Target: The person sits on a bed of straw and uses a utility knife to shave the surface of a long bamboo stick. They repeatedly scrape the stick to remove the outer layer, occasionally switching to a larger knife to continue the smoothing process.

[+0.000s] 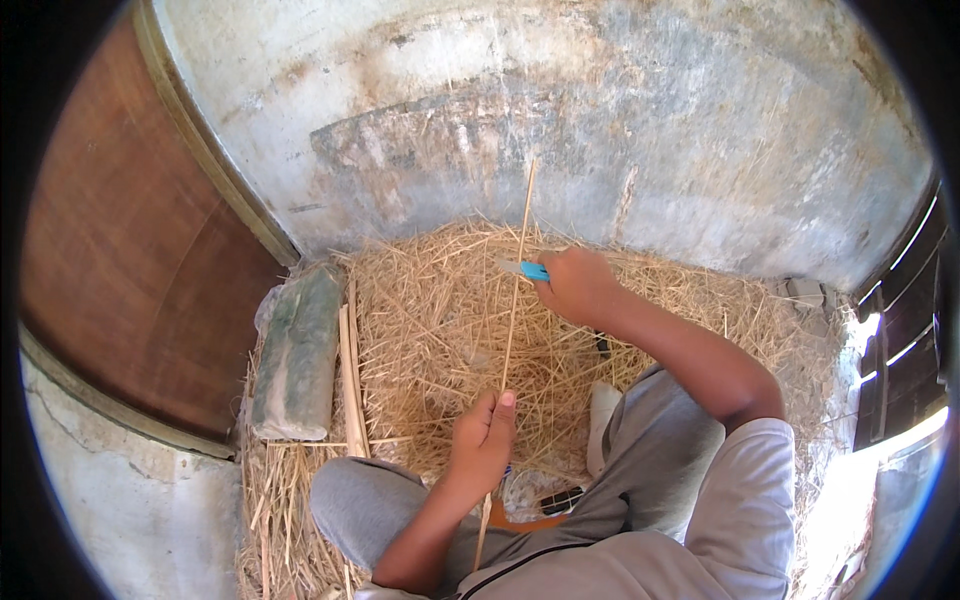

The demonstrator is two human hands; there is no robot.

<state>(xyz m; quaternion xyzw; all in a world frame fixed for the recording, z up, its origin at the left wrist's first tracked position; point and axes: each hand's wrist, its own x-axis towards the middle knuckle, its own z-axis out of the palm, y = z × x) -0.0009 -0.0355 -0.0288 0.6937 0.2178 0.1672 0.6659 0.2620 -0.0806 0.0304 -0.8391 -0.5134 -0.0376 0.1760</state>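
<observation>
A long, thin strip [514,320], pale like bamboo, runs upright in front of me, its far end near the wall. Closed round its lower part is my left hand [485,438], thumb lying along the top. Farther out, my right hand [577,285] grips a utility knife [534,271] by its blue handle. The knife's blade points left and crosses the strip, but I cannot tell whether it touches or cuts it. The strip's near end passes under my left forearm toward my lap.
Straw-like shavings [430,300] cover the floor. At left lie a greenish wrapped block [298,355] and several longer pale strips [351,385]. A stained wall [600,130] stands ahead, a brown door panel [140,240] at left. A small black object [561,500] lies between my legs.
</observation>
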